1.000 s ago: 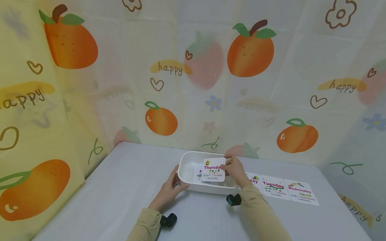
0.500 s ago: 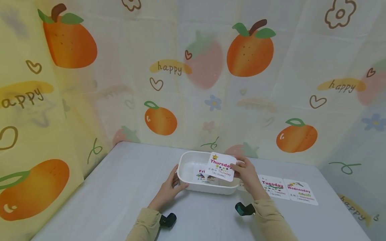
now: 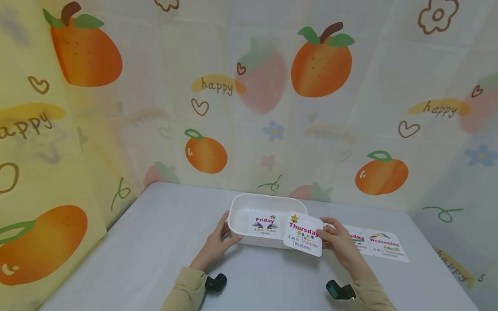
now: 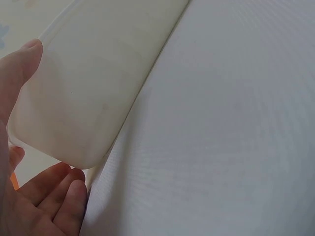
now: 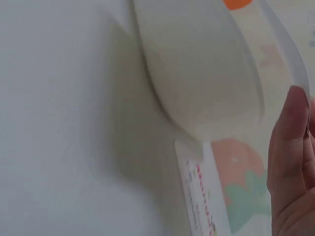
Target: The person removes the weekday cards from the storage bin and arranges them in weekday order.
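Note:
A white plastic box [image 3: 238, 216] sits on the table, holding a Friday flashcard [image 3: 266, 226]. My left hand [image 3: 216, 245] grips its left end, with the thumb [image 4: 27, 61] on the near side and the fingers round the corner. Between thumb and fingers, my right hand [image 3: 342, 244] pinches the right edge of a Thursday flashcard [image 3: 303, 235]. That card is tilted in front of the box's right end and hides part of it. In the right wrist view the held card [image 5: 288, 42] is seen almost edge-on, beside the box [image 5: 197, 64].
Behind the right hand, a Wednesday flashcard [image 3: 386, 246] lies flat next to a partly hidden card [image 3: 359, 239] ending in "sday". A card [image 5: 194, 191] lies near the box in the right wrist view. A fruit-printed curtain [image 3: 253, 129] stands behind the white table [image 3: 155, 242].
My right hand has lifted the Thursday card out of the box and brought it right and nearer, uncovering the Friday card. The left hand keeps its grip on the box.

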`<state>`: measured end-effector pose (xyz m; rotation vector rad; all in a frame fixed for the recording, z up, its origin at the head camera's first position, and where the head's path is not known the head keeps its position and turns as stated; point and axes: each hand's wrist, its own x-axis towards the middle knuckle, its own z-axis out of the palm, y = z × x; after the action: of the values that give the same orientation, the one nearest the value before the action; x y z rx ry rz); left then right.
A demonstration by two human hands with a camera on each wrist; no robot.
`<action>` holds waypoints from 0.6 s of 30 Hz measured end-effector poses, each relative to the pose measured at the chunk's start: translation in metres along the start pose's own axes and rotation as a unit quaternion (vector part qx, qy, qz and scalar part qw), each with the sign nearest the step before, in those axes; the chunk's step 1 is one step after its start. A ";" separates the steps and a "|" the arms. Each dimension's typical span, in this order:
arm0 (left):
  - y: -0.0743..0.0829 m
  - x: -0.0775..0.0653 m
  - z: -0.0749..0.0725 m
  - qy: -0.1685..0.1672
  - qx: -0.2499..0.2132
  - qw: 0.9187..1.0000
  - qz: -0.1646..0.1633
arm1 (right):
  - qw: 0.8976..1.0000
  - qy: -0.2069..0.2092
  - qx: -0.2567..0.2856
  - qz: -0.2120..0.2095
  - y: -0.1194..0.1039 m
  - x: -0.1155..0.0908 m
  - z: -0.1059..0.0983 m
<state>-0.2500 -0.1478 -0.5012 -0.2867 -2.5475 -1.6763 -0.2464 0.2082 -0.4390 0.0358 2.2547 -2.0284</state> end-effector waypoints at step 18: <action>-0.002 0.000 0.000 0.002 0.006 1.000 0.002 | 0.985 -0.144 -0.079 0.050 0.026 -0.034 -0.056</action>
<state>-0.2508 -0.1480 -0.5027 -0.2862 -2.5513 -1.6585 -0.2144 0.2687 -0.4555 -0.1449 2.1752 -1.6780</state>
